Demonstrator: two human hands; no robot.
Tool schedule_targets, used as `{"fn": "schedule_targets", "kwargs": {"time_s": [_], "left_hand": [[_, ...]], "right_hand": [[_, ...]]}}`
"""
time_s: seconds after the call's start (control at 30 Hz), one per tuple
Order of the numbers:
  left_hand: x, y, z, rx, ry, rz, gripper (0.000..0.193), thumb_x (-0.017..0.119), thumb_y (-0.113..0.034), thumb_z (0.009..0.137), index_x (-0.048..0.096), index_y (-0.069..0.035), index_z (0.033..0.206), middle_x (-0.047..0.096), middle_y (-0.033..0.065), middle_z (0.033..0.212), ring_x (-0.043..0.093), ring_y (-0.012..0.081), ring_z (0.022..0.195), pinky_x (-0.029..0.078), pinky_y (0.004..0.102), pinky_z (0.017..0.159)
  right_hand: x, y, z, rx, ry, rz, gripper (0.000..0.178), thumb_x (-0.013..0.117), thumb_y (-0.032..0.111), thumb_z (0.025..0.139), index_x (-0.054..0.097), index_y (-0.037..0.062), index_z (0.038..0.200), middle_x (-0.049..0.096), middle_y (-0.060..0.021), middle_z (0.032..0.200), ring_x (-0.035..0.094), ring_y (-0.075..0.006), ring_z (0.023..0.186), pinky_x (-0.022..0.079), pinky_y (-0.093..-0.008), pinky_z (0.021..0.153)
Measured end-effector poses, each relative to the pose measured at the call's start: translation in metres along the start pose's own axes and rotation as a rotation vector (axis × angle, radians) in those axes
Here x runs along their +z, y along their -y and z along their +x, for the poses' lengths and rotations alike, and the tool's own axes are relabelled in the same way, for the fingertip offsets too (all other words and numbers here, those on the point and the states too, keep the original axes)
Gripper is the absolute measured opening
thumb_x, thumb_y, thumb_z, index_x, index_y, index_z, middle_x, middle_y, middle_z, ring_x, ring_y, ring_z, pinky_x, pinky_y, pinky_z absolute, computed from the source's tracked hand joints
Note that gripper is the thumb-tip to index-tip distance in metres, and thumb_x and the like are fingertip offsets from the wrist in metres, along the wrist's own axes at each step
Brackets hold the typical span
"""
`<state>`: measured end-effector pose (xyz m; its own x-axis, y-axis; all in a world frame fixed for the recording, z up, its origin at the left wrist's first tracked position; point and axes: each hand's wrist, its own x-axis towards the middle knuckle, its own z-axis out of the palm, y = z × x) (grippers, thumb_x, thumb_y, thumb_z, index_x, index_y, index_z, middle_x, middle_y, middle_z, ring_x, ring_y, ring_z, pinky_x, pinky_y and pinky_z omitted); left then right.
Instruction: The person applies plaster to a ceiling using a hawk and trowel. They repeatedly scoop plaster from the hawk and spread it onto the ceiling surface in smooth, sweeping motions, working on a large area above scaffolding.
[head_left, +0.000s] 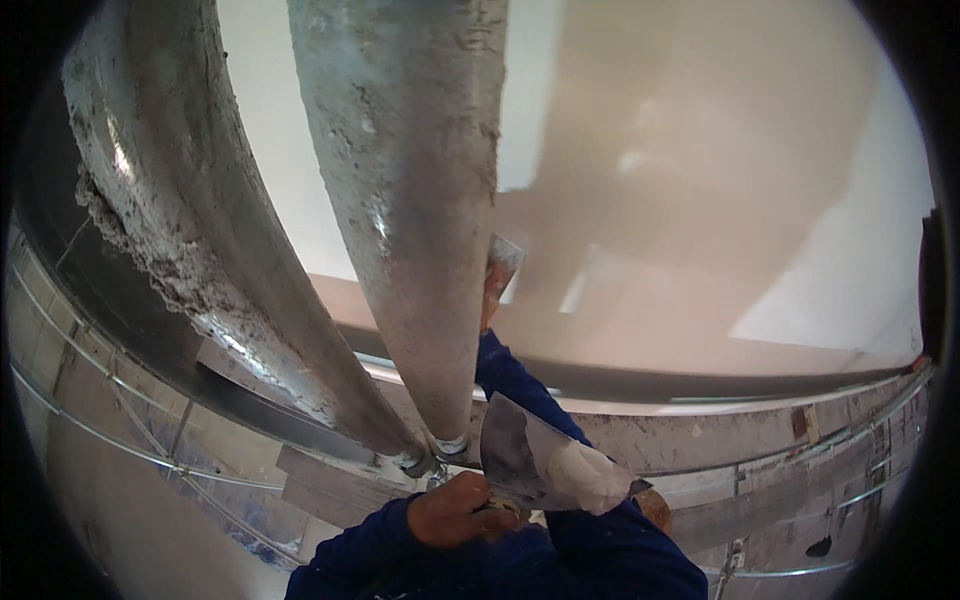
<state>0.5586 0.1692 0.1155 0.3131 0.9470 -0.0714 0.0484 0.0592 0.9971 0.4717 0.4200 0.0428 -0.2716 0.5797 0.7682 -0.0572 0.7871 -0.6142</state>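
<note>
Near the bottom middle, my left hand (455, 512) is closed round the handle of a wide plastering blade (512, 450). A thick lump of white plaster (588, 478) lies on the right half of that blade. My right arm, in a dark blue sleeve, reaches up and forward to the wall. Partly hidden behind a thick grey pole, my right hand (494, 288) grips a plastering trowel (511, 257), whose blade is at the wall surface. The trowel's handle is not visible. Darker, damp-looking patches and paler areas show on the wall (680, 200).
Two plaster-crusted metal poles, the middle one (410, 200) and the left one (200, 190), rise close in front of me. A ledge (720, 440) runs along the wall's foot. Thin scaffold rails (225, 482) cross at lower left, with more at lower right.
</note>
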Motion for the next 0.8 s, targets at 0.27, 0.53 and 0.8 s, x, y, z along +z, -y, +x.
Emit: {"fn": "schedule_targets", "kwargs": {"time_s": [0.27,0.53,0.8], "left_hand": [[0.014,0.007,0.021,0.013,0.063,-0.049,0.034,0.048,-0.033,0.087,0.056,-0.001,0.079,0.053,0.0046,0.059,0.052,0.0142,0.055,0.04,0.0265,0.052],[0.032,0.056,0.084,-0.039,0.058,-0.357,0.033,0.05,-0.032,0.082,0.054,0.0,0.074,0.05,0.0036,0.057,0.048,0.0119,0.051,0.038,0.0237,0.048],[0.067,0.062,0.149,0.022,0.192,-0.384,0.038,0.054,-0.033,0.079,0.05,0.002,0.093,0.053,0.007,0.069,0.051,0.0129,0.052,0.041,0.0234,0.046]], "right_hand": [[-0.16,0.02,-0.111,0.18,0.37,-0.829,0.069,0.047,-0.002,0.067,0.034,0.0134,0.132,0.033,-0.0128,0.134,0.031,-0.0284,0.122,0.022,-0.0471,0.096],[-0.364,0.067,-0.145,0.641,-0.526,0.71,0.039,0.052,-0.008,0.058,0.056,-0.0003,0.096,0.06,-0.0104,0.098,0.06,-0.025,0.08,0.048,-0.0323,0.075],[-0.42,0.091,-0.179,0.638,-0.345,0.619,0.032,0.063,0.002,0.067,0.059,0.0047,0.099,0.055,-0.0149,0.104,0.053,-0.0265,0.098,0.044,-0.036,0.084]]}}
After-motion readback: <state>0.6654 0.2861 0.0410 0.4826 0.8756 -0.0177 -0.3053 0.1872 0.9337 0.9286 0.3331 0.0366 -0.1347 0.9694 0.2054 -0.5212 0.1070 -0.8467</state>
